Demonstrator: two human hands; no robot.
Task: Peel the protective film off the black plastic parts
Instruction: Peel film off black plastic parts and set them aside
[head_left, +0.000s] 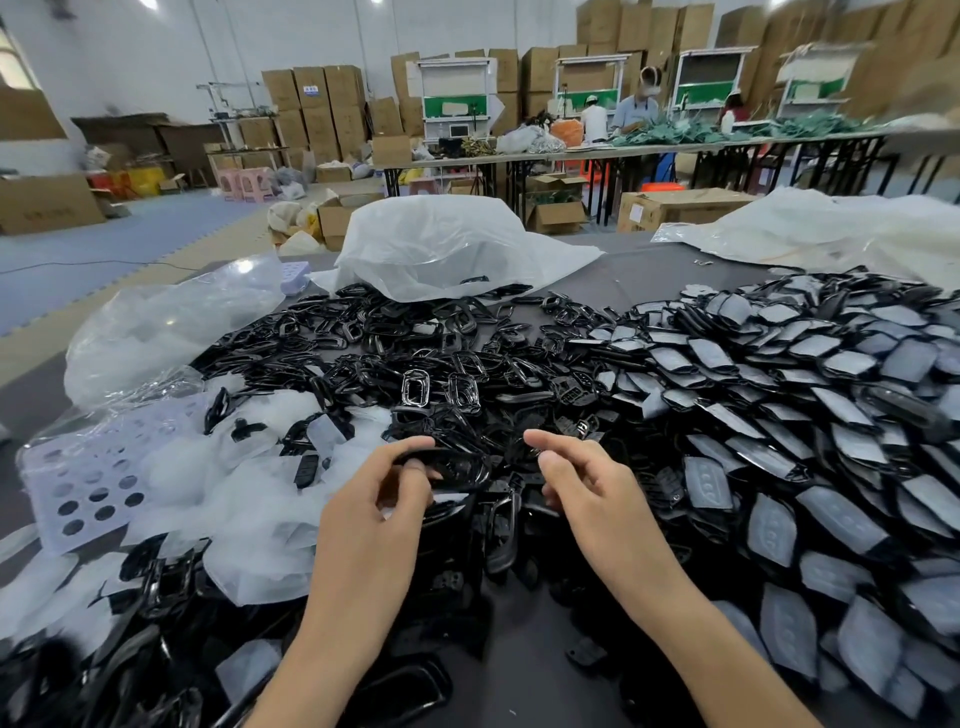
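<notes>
Where the dark table (649, 260) is spreading across the near end of the room, its load is lying as follows.

Right side: a heap of film-covered parts (779, 415), grey-faced, overlapping like scales and crowding up to the right forearm.

Centre: a heap of bare black frames (415, 343), glossy and tangled, running under both hands.

Far edge: a white plastic bag (441, 244) is slumping onto the frames; a second white bag (831, 228) is lying at right rear; a clear bag (166, 322) is sitting at left.

Left front: a pile of peeled film (249, 499) is partly burying a lilac perforated sheet (83, 483).

Both bare forearms are reaching in from the near edge.

Left hand (374, 509): thumb and curled fingers are gripping a black ring-shaped part (457, 465), holding it over the central heap.

Right hand (587, 488): forefinger and thumb are pointing toward the part's right end, remaining fingers loosely curled; whether it is pinching any film, I cannot tell.
</notes>
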